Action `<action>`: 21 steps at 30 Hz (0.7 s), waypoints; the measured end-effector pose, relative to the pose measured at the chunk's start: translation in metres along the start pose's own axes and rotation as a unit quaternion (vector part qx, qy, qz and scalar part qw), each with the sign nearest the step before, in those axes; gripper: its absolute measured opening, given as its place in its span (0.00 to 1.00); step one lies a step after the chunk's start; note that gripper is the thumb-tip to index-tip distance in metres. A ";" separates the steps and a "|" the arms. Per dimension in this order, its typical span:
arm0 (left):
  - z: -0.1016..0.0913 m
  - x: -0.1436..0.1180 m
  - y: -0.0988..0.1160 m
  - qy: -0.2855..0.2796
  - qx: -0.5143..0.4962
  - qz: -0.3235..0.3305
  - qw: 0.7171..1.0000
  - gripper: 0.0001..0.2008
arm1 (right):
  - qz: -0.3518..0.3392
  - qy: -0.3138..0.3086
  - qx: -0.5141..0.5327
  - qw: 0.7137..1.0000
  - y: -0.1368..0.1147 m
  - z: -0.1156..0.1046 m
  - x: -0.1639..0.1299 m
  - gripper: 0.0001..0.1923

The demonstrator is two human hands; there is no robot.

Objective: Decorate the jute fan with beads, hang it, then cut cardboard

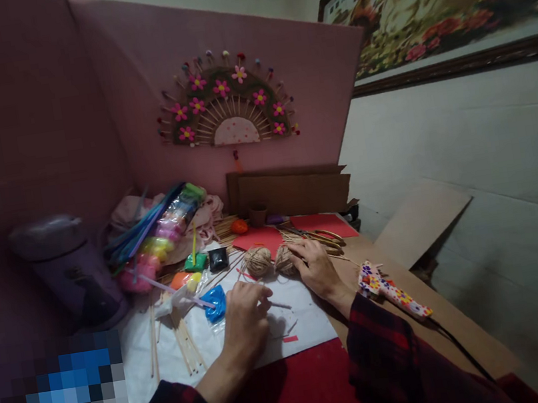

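Observation:
My left hand point(246, 316) is closed in a pinch above the white paper point(311, 330). A thin pale strip point(280, 305) shows right by its fingertips; whether it is in the pinch I cannot tell. Farther right, my right hand point(318, 267) has its fingers bent over a ball of brown twine point(284, 261), partly covering it. A second twine ball point(258, 261) sits just left of that one. Left of my left hand lies a blue clay packet point(215, 302). Small scraps, among them a red piece point(290, 339), lie on the paper.
A floral-patterned glue gun point(394, 294) lies at right with its cord. Scissors point(328, 238) and red sheets rest behind my right hand. Wooden sticks point(186, 342), clay packs and a purple canister point(68, 278) stand left. A flower-covered fan decoration point(228, 100) hangs on the pink panel.

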State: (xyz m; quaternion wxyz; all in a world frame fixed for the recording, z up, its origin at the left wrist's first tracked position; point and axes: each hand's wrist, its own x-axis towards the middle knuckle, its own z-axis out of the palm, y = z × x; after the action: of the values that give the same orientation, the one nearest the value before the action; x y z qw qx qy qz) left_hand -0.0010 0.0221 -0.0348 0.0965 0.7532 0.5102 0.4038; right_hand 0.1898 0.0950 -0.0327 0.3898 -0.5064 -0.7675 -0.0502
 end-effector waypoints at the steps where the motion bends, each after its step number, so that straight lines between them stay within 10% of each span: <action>1: 0.000 0.000 0.000 -0.005 0.000 -0.005 1.000 0.10 | -0.014 -0.006 0.009 1.000 0.000 0.000 -0.001 0.14; 13: -0.022 0.009 0.007 -0.037 0.146 -0.060 0.987 0.08 | -0.036 -0.028 0.012 0.999 0.007 0.004 -0.004 0.16; 21: -0.093 0.023 -0.020 -0.025 0.430 -0.234 0.872 0.14 | -0.034 -0.026 0.022 0.999 0.008 0.004 -0.004 0.16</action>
State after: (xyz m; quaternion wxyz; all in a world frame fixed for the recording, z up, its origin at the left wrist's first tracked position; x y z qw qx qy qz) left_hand -0.0771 0.0258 0.0272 -0.1329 0.5889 0.7920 0.0911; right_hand 0.1947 0.0984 -0.0409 0.3789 -0.4728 -0.7948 -0.0334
